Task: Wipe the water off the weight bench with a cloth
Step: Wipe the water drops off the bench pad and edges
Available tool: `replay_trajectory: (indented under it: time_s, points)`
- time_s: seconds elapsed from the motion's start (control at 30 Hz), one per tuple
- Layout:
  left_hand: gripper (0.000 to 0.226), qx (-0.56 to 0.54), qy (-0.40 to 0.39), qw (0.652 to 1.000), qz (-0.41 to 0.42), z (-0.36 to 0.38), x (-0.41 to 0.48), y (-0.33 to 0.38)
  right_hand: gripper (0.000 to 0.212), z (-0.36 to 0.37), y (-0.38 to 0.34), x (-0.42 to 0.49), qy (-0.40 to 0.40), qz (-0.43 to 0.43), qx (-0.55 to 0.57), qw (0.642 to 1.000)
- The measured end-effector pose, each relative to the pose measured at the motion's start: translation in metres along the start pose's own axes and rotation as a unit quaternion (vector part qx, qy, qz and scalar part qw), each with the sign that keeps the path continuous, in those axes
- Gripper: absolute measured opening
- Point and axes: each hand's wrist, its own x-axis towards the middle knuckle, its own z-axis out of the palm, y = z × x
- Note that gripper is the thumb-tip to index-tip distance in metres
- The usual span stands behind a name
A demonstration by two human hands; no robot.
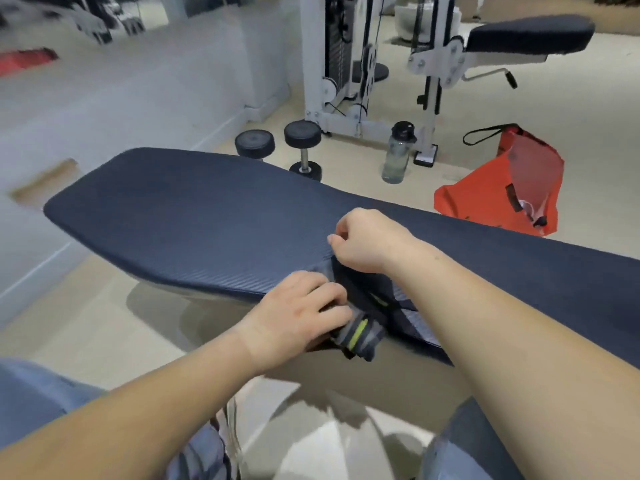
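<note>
The dark navy weight bench [194, 220] runs from the left to the far right of the head view. A dark grey cloth [363, 329] with a yellow-green stripe hangs over the bench's near edge. My left hand [298, 313] grips the bunched lower end of the cloth just below the pad's edge. My right hand [367, 237] rests on the pad with fingers curled, pinching the cloth's upper edge. Most of the cloth is hidden under my hands. No water is plainly visible on the pad.
Behind the bench stand two black dumbbells [301, 143], a clear water bottle [398, 154] and an orange bag [498, 188] on the pale floor. A white cable machine [346, 64] with a padded seat stands farther back. A low grey ledge runs along the left.
</note>
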Motion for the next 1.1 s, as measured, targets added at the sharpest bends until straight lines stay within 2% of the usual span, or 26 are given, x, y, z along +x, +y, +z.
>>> replay_trajectory:
  time_s: [0.23, 0.3, 0.37, 0.47, 0.5, 0.57, 0.63, 0.73, 0.77, 0.8, 1.0, 1.1]
  points:
    - [0.023, 0.078, -0.086, 0.985, -0.126, -0.055, -0.113, -0.104, 0.031, 0.038, -0.069, 0.019, -0.022, -0.074, -0.001, 0.997]
    - [0.023, 0.091, -0.084, 0.972, -0.2, -0.063, -0.143, -0.118, 0.031, 0.048, -0.085, 0.023, -0.014, -0.093, 0.008, 0.996]
    - [0.031, 0.092, -0.057, 0.938, -0.329, -0.066, -0.167, -0.119, 0.029, 0.056, -0.101, 0.025, 0.002, -0.113, 0.018, 0.993]
    - [0.041, 0.062, 0.011, 0.835, -0.546, -0.054, -0.167, -0.09, 0.029, 0.068, -0.124, 0.032, 0.025, -0.137, 0.04, 0.989]
    - [0.042, 0.008, 0.053, 0.787, -0.614, -0.046, -0.158, -0.077, 0.028, 0.071, -0.132, 0.035, 0.031, -0.141, 0.052, 0.988]
    - [0.041, -0.151, 0.178, 0.659, -0.715, -0.035, -0.135, -0.06, 0.028, 0.079, -0.147, 0.043, 0.045, -0.147, 0.071, 0.985]
    - [0.036, -0.265, 0.284, 0.549, -0.74, -0.03, -0.118, -0.064, 0.028, 0.086, -0.16, 0.053, 0.062, -0.154, 0.079, 0.983]
    - [0.03, -0.306, 0.366, 0.438, -0.762, -0.035, -0.113, -0.1, 0.027, 0.095, -0.182, 0.072, 0.058, -0.158, 0.07, 0.983]
    - [0.031, -0.298, 0.372, 0.428, -0.768, -0.038, -0.118, -0.117, 0.027, 0.097, -0.19, 0.079, 0.053, -0.159, 0.064, 0.984]
    - [0.03, -0.282, 0.371, 0.433, -0.772, -0.039, -0.126, -0.133, 0.027, 0.099, -0.199, 0.087, 0.049, -0.161, 0.059, 0.984]
    - [0.018, -0.217, 0.301, 0.487, -0.791, -0.057, -0.184, -0.262, 0.03, 0.098, -0.258, 0.145, 0.012, -0.197, 0.012, 0.98]
    - [0.017, -0.157, 0.204, 0.55, -0.795, -0.068, -0.207, -0.318, 0.034, 0.091, -0.279, 0.182, -0.01, -0.187, -0.004, 0.982]
